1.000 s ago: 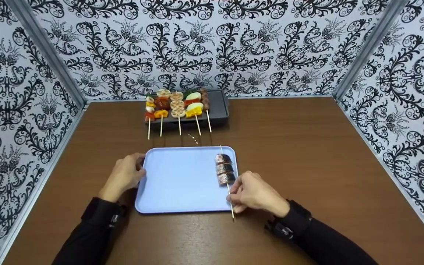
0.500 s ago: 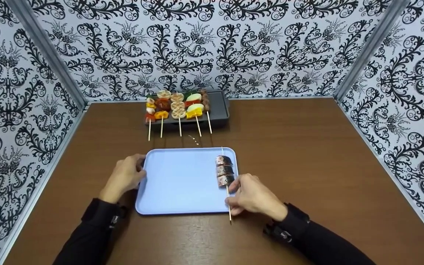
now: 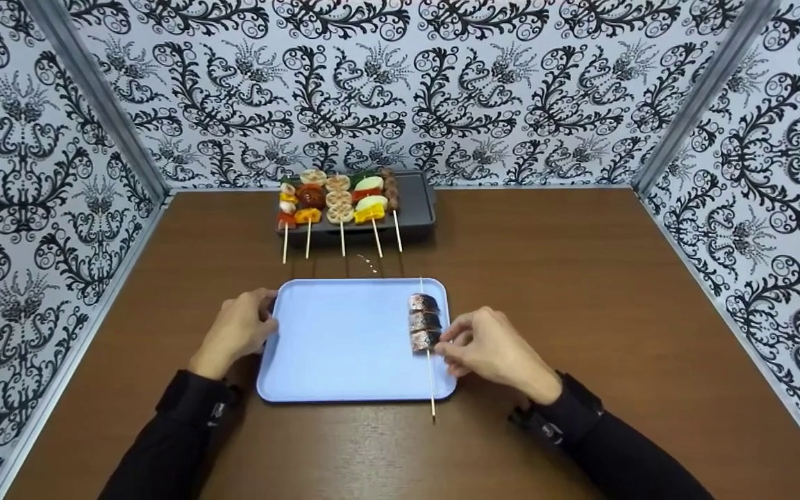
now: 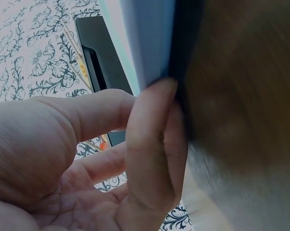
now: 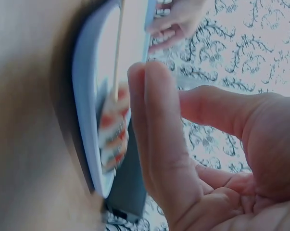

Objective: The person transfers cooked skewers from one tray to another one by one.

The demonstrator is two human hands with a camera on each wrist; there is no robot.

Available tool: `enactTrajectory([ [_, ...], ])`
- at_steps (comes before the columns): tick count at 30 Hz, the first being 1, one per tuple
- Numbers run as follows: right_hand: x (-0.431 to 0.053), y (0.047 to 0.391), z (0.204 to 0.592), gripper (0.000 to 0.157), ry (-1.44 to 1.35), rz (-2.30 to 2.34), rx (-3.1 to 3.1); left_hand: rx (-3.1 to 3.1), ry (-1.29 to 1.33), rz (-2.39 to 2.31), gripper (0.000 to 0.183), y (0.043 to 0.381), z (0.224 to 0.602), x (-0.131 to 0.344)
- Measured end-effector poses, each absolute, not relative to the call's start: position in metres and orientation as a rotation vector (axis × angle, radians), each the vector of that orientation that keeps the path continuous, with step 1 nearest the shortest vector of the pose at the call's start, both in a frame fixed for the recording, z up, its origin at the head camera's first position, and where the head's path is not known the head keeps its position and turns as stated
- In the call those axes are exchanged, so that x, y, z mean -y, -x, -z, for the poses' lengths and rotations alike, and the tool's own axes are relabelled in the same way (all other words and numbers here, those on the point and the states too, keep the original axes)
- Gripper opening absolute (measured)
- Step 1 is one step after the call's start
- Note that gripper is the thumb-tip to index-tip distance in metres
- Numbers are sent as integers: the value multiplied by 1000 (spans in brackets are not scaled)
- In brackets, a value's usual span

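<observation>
A light blue rectangular tray [image 3: 337, 340] lies on the brown table. Along its right side rests a skewer of dark-skinned fish pieces [image 3: 424, 321], its bare stick reaching over the front rim. My left hand [image 3: 237, 330] holds the tray's left edge, with thumb and fingers at the rim [image 4: 154, 48] in the left wrist view. Just right of the fish skewer is my right hand [image 3: 494, 347], above the tray's right edge. In the right wrist view its fingertips [image 5: 159, 72] stand apart from the skewer, and nothing is between them and the thumb.
Behind the tray stands a dark grey grill plate [image 3: 415, 201] bearing several skewers [image 3: 339, 201] of vegetables and meat, sticks pointing toward me. Small white marks [image 3: 367, 262] show on the table between plate and tray. Patterned walls [image 3: 400, 90] enclose the back and both sides.
The fish skewer was shifted slightly toward me and left, then my right hand let go of its stick and moved up and right. My left hand has stayed at the tray edge.
</observation>
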State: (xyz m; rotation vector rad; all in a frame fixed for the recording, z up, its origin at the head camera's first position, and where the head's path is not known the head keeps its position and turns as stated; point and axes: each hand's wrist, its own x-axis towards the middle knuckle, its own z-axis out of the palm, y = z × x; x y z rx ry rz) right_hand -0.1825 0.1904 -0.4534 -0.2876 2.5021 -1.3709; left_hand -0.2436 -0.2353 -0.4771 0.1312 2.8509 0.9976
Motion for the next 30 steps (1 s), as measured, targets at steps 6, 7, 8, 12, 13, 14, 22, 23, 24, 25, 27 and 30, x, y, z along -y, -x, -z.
enactTrajectory([
  [6,-203,197,443,19,327,1293,-2667,-2827,-117,-1008,60,244,477,235],
  [7,-205,200,441,21,341,1278,-2698,-2827,-117,-1011,60,245,477,235],
  [8,-206,203,439,22,357,1270,-2720,-2826,-120,-1014,60,245,477,235],
  [12,-211,214,431,28,431,1238,-2807,-2826,-112,-1017,59,247,476,235],
  [13,-212,217,430,29,448,1232,-2827,-2826,-108,-1014,59,247,476,235],
  [14,-213,220,429,30,459,1237,-2835,-2824,-104,-1014,59,247,475,234],
  [22,-217,240,423,51,526,1260,-2869,-2831,-112,-1031,58,243,476,235],
  [23,-216,242,423,53,537,1257,-2875,-2826,-108,-1037,58,242,476,235],
  [24,-216,244,423,56,546,1250,-2887,-2821,-106,-1043,58,242,476,235],
  [25,-216,246,422,58,553,1240,-2897,-2816,-110,-1047,58,242,476,235],
  [27,-215,249,421,64,567,1213,-2919,-2810,-101,-1047,59,242,476,235],
  [30,-214,255,419,73,568,1166,-2943,-2810,-97,-1038,59,243,476,235],
])
